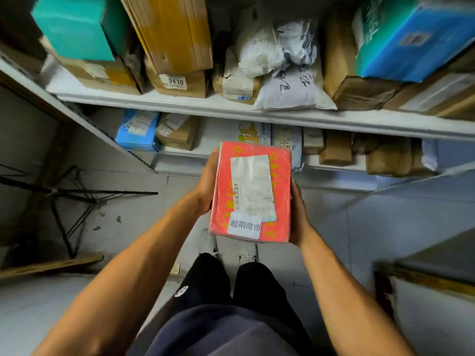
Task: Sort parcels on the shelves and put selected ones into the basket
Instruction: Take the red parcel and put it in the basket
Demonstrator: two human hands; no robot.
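A red parcel with yellow lettering, a white shipping label and a small white sticker is held flat in front of me, label side up. My left hand grips its left edge, fingers underneath and out of sight. My right hand holds its right edge the same way. The parcel hangs in the air below the shelves, above my legs. No basket is in view.
The white upper shelf carries a teal box, cardboard boxes, grey and white poly bags and a blue box. The lower shelf has a blue parcel and brown boxes. A black wire stand sits at floor left.
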